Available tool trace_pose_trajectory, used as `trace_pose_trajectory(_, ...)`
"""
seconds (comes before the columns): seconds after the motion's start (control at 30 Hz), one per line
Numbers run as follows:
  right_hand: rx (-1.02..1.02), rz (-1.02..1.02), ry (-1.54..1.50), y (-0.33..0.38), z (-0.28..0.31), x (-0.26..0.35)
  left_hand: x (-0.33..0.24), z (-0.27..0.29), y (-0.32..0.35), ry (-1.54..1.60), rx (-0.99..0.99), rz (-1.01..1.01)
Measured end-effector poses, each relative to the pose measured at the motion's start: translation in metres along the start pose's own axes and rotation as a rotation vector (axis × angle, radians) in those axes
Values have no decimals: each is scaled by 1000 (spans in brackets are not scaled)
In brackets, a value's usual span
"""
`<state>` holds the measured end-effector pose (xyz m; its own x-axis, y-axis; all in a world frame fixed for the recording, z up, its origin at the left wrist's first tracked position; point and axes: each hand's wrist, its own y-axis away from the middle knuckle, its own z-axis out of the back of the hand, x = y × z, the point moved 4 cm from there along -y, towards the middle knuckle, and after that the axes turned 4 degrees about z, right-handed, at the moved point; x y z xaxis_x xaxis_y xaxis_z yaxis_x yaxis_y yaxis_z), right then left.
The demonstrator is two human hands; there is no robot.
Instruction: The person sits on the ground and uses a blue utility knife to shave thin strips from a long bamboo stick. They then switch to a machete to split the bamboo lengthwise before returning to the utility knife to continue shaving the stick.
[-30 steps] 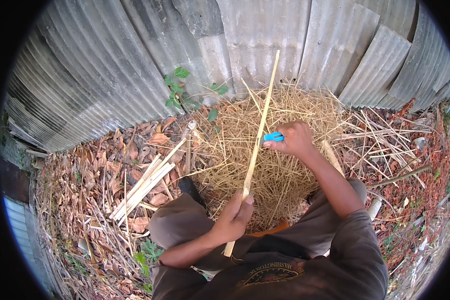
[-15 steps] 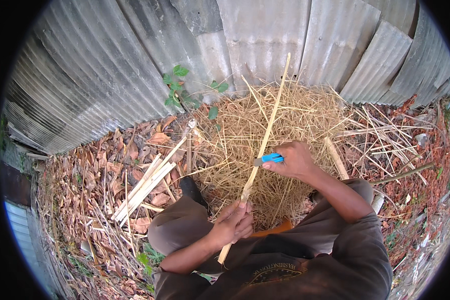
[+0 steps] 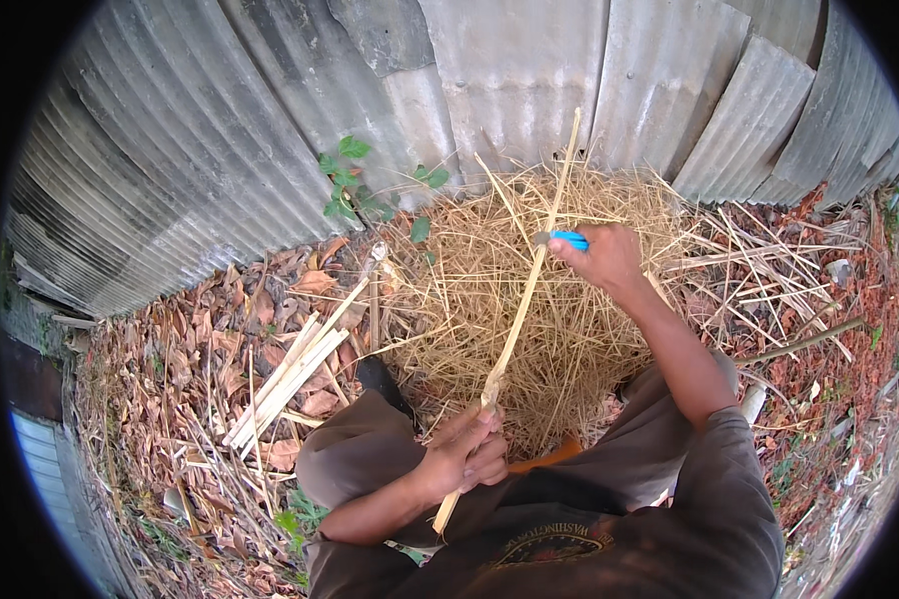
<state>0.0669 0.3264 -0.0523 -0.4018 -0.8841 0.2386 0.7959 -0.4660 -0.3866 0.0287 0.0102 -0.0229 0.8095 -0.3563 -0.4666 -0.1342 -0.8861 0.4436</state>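
A long, pale split strip (image 3: 522, 311), which looks like bamboo, slants up and away from my lap over the shavings. My left hand (image 3: 464, 448) is wrapped round its lower part, just below a knobbly joint, and the near end sticks out beneath the fist. Farther up, my right hand (image 3: 606, 255) grips a blue-handled knife (image 3: 569, 241). Its short, dark blade rests against the strip, a good way below the far tip. The right fingers are closed on the handle and partly hide it.
Beneath the strip lies a heap of thin shavings (image 3: 469, 290). Several pale split sticks (image 3: 288, 387) rest on dry leaves at left. More thin strips (image 3: 759, 265) are scattered at right. A corrugated metal fence (image 3: 529, 80) with a leafy green plant (image 3: 345, 180) stands behind.
My right hand has slid the knife up along the strip, away from my left hand. The left hand keeps its hold in nearly the same place.
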Motion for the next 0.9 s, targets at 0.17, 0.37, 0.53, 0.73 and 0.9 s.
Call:
trace_pose_trajectory(0.17, -44, -96, -59, 3, 4, -1, 7, 3, 5, -55, -5, -11)
trace_pose_trajectory(0.37, -125, 252, -86, 19, 7, 35, 3, 1, 5, -129, -38, -37)
trace_pose_trajectory(0.53, -220, 223, -43, -1, 0, 16, 2, 0, 1, -154, -30, -58)
trace_pose_trajectory(0.73, -72, -455, 7, -24, 19, -101, 18, -3, 12, -262, 11, 6)
trace_pose_trajectory(0.9, -119, -594, 6, -13, 45, -116, 29, 14, 13, -560, -120, -102)
